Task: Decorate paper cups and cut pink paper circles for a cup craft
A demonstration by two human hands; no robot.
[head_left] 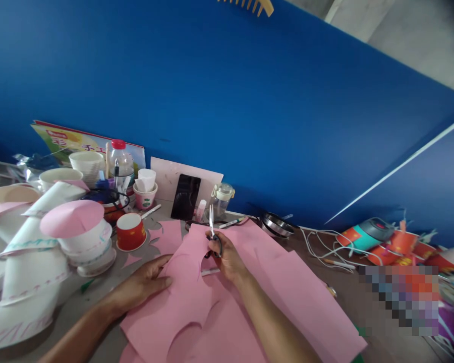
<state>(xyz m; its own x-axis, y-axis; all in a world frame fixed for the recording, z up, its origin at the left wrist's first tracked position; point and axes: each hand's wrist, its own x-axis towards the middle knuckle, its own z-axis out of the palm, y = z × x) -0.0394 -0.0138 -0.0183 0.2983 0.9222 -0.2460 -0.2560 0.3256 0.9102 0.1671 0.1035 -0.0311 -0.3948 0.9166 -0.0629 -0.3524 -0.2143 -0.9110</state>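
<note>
My left hand (154, 279) grips the left edge of a pink paper sheet (181, 297), thumb on top and fingers partly hidden beneath. Curved pieces are cut out of this sheet, and a round outline is drawn near its top. In my right hand (227, 254) is a pair of scissors (212, 229), its blades pointing up and away from me beside the sheet's upper right edge. The blades look closed or nearly so. More pink sheets (306, 292) lie under and to the right of my right forearm. Pink scraps (170, 234) rest behind the held sheet.
White paper cups with pink tops (73, 219) are stacked at left, beside a red paper cup (130, 232). A phone (186, 196) leans against pink card by the blue partition (249, 111). Tape rolls (278, 225), white cables (321, 249) and red cups (403, 243) lie at right.
</note>
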